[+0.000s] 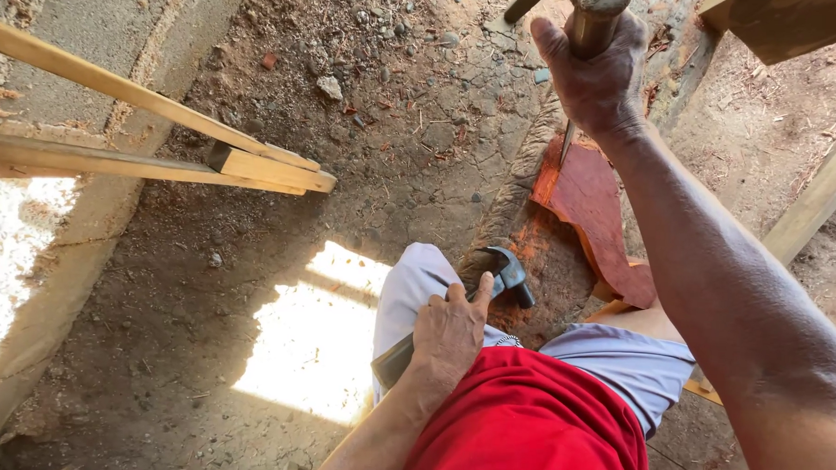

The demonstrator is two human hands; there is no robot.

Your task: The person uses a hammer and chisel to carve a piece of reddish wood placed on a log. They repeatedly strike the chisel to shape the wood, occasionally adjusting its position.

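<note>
Left hand (449, 333): clenched around a claw hammer (507, 275), rested on the thigh.
Right hand (592, 70): a chisel (587, 32) is gripped, its blade set on red wood (590, 209).

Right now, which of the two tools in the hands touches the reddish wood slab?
The wooden-handled chisel in the right hand: its blade tip meets the reddish wood slab. The dark steel claw hammer in the left hand rests on the lap.

My left hand (449, 331) grips a claw hammer (506, 275) with a dark, matt metal head; my right hand (595, 79) holds a smooth, dulled metal tool (592, 23). The slab (590, 209) is raw wood, red, rough-cut with fibrous bark. The ground (249, 285) is dry, gritty dirt; the battens (162, 133) are pale sawn timber.
</note>
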